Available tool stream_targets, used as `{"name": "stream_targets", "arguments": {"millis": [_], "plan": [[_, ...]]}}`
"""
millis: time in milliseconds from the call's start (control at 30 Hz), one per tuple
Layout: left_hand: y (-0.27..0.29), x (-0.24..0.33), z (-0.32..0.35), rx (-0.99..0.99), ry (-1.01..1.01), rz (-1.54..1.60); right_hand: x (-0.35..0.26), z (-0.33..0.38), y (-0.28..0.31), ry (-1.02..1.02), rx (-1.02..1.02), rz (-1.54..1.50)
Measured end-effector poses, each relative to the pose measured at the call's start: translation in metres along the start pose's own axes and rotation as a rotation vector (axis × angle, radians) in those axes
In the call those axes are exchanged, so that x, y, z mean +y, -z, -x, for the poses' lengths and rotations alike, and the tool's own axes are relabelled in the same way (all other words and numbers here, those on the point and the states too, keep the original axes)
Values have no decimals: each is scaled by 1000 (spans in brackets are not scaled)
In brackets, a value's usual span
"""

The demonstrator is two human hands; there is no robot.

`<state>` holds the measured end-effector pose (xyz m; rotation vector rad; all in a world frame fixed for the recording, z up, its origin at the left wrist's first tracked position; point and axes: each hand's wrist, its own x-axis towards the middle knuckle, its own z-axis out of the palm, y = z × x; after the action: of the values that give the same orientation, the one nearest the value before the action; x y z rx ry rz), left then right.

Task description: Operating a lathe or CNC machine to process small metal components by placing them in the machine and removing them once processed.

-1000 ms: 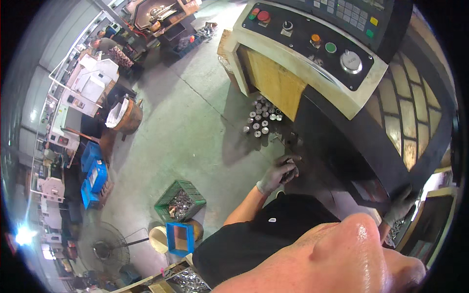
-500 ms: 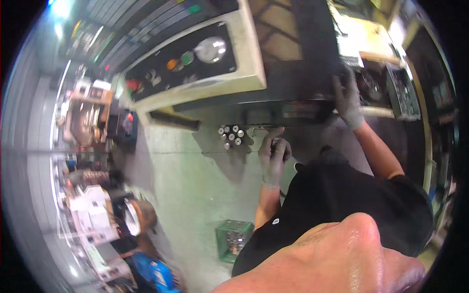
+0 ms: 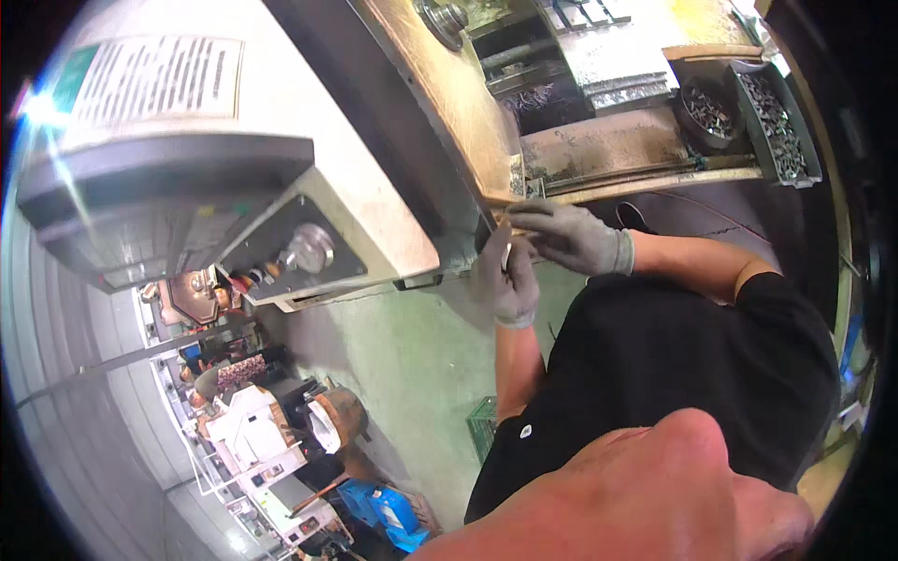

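Observation:
My two hands meet in front of me at the lower edge of the dark machine door [image 3: 435, 178]. Both wear grey gloves. My left hand [image 3: 510, 290] points upward with its fingers bent together. Reaching across from the right, my right hand [image 3: 572, 238] has its fingers pressed together over the left fingertips. A small pale spot shows between them, but what they hold is too small and covered to name. To the left of the door stands the white machine housing with its control panel [image 3: 341, 257], which has a round silver knob [image 3: 309, 248].
Beyond my hands lies the machine's interior with a metal chuck [image 3: 444, 22] and a tan ledge [image 3: 608, 145]. At the right are a round bin [image 3: 708, 110] and a grey box [image 3: 795, 164] of small metal pieces. A green crate [image 3: 483, 428] stands on the floor.
My view has turned, and the machine's interior now shows beyond the door. My right hand has left the dark panel and come down to my left. The cluster of metal cylinders has gone from sight.

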<state>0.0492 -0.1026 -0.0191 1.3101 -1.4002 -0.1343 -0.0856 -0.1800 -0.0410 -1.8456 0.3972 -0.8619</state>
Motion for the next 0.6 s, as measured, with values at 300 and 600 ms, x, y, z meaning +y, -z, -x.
{"name": "stream_targets", "arguments": {"millis": [300, 600], "plan": [[-12, 7, 4, 82, -149, -396, 118, -128, 62, -239, 426, -553], [-27, 23, -16, 370, 226, -182, 323, -338, 102, -355, 1074, -260]]}}
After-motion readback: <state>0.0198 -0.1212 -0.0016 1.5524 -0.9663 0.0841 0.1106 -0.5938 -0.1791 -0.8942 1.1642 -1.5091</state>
